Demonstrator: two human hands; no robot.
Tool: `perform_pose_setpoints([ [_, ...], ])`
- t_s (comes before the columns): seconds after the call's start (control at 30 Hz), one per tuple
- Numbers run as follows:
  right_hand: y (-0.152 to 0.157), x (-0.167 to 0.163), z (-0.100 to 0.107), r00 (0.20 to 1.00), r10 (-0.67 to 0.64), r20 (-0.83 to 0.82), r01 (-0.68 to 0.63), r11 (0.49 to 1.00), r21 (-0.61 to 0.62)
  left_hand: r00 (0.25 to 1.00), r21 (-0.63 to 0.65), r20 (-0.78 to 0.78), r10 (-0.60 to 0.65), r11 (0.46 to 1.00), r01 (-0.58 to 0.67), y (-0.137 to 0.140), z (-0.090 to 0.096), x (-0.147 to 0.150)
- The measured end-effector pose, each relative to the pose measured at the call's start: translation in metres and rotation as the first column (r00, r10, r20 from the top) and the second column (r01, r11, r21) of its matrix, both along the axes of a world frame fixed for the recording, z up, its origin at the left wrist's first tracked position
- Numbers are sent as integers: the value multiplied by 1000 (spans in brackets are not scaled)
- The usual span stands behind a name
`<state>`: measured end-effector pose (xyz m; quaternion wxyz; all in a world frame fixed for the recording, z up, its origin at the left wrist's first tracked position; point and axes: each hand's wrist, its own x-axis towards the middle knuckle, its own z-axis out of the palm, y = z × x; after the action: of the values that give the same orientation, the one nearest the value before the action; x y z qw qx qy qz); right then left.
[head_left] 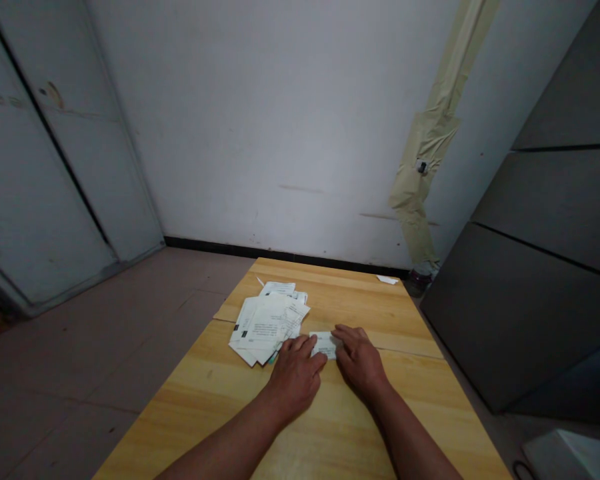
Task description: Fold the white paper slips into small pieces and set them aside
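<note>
A small white printed paper, seemingly folded, lies on the wooden table between my two hands. At its left edge, my left hand has its fingers curled, the thumb and forefinger on the paper. My right hand grips the opposite edge, its fingertips on the upper right corner and thumb lower down. Just left of my left hand is a loose, fanned-out pile of printed papers. A bit of something green peeks from under the pile's lower edge. Whatever is beneath my palms is hidden.
The light wooden table has a seam across it. A white scrap lies at its far right corner. Beyond stands a white wall with a taped strip. Grey panels rise on the right, near a white box.
</note>
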<state>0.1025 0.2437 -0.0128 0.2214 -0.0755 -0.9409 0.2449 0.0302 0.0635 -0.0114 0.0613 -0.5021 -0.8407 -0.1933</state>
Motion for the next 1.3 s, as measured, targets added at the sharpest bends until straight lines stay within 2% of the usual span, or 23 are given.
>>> perform_pose_setpoints([
  [0.13,-5,3,12,995,34,98,-47,990,130,997,-12,-8,73,997,-73,-1,5,0],
  [0.3,-6,8,24,988,101,117,-123,974,191,989,-72,19,146,987,-144,1,15,2],
  [0.53,-6,10,27,974,102,200,-155,949,273,987,-108,12,160,982,-158,2,14,2],
  [0.73,-10,11,28,969,165,186,-220,918,330,986,-115,8,164,980,-162,3,11,3],
  [1.07,-19,11,27,941,298,164,-333,903,271,988,-121,10,156,981,-154,6,17,5],
  [1.2,-20,14,30,946,288,148,-314,928,200,983,-131,12,183,975,-180,7,18,7],
  [1.3,-19,15,31,957,247,150,-269,950,158,988,-124,13,156,980,-153,6,17,5],
])
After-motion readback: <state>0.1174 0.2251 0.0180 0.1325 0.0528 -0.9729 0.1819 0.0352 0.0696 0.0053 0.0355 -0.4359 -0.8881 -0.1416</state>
